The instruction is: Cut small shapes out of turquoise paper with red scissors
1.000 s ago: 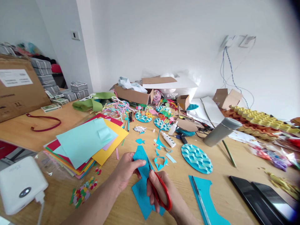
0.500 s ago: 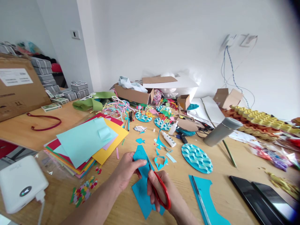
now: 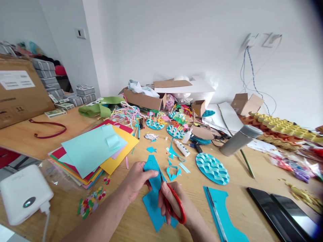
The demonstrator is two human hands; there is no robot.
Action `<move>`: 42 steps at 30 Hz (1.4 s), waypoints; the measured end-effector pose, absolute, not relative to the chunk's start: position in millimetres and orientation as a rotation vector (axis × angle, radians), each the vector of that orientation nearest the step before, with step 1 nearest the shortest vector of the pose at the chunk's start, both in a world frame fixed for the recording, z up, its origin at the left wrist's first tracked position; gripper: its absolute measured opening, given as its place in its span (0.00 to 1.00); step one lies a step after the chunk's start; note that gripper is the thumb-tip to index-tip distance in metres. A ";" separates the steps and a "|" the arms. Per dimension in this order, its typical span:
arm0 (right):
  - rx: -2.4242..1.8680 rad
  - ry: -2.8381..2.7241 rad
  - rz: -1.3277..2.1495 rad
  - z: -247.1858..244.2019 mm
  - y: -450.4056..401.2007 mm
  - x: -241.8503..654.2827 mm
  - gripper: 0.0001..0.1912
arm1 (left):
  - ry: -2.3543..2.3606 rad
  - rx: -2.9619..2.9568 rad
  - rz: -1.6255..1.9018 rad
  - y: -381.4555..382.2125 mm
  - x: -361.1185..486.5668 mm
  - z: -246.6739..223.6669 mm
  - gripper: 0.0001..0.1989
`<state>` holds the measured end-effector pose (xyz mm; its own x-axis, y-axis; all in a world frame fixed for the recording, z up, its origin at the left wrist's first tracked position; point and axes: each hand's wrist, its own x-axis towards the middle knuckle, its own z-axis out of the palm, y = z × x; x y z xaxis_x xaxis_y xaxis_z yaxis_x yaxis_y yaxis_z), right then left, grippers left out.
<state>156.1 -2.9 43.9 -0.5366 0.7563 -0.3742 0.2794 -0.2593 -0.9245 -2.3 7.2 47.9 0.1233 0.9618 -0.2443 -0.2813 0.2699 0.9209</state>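
Near the front edge of the wooden surface (image 3: 242, 208), the left hand (image 3: 137, 179) pinches a blue paper piece (image 3: 152, 201) between thumb and fingers, its grip clenched on the upper part of the sheet, which is lifted slightly above the surface. The right hand (image 3: 176, 205) has its grip closed through the red loops of a pair of scissors (image 3: 173, 201), whose blades run up into the blue paper piece just beside the left thumb; how far the blades are parted cannot be told. Just beyond the hands lie small blue offcuts (image 3: 173, 173), a little blue fish cutout (image 3: 151, 149) and a white glue bottle (image 3: 181, 148) on its side. Toward the right side sits a round blue wave disc (image 3: 212, 164), and nearer the front edge a larger blue sheet (image 3: 222, 211) with a thin rod lying across it. Two dark tablets (image 3: 285, 215) lie at the front right corner. On the left side a stack of coloured paper (image 3: 93, 153) is topped by a pale mint sheet, with confetti-like scraps (image 3: 91, 203) in front of it and a white power bank (image 3: 24, 193) at the front left corner. A grey cylindrical flask (image 3: 239, 141) lies tilted toward the right, and open cardboard boxes (image 3: 145, 99) stand along the back edge.
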 end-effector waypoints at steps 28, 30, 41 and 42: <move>-1.333 -1.571 1.890 47.1 -1.6 158.9 0.40 | 1.081 0.748 1.186 7.5 -3.7 50.0 0.12; -1.318 -1.591 1.899 47.7 -1.7 159.1 0.39 | 1.104 0.754 1.183 7.9 -3.9 49.8 0.11; -1.277 -1.652 1.888 42.7 -2.1 159.4 0.39 | 1.125 0.778 1.187 8.5 -3.8 47.9 0.13; -1.275 -1.661 1.883 42.4 -2.1 159.7 0.39 | 1.111 0.797 1.155 8.0 -3.3 47.2 0.12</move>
